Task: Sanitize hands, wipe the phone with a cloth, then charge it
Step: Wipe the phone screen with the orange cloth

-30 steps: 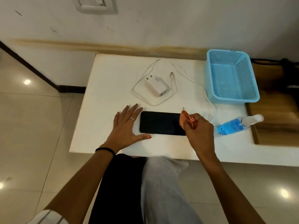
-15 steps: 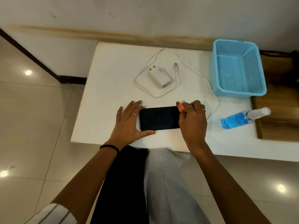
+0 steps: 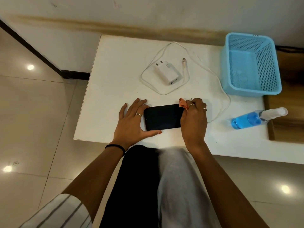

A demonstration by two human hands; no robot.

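Glossy black phone (image 3: 162,116), soft orange cloth (image 3: 183,104), perforated plastic basket (image 3: 251,65), matt white table (image 3: 118,66).

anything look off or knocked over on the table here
The blue sanitizer bottle lies on its side at the table's right edge, not upright; no spill shows. The charger sits unplugged inside its loose cable. The phone lies flat, left hand steadying it, right hand pressing the orange cloth.

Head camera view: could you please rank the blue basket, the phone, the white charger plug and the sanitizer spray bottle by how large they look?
1. Blue basket, clearly largest.
2. Sanitizer spray bottle and phone: they look alike, and the right hand covers one end of the phone, so I leave them unranked.
3. White charger plug, smallest.
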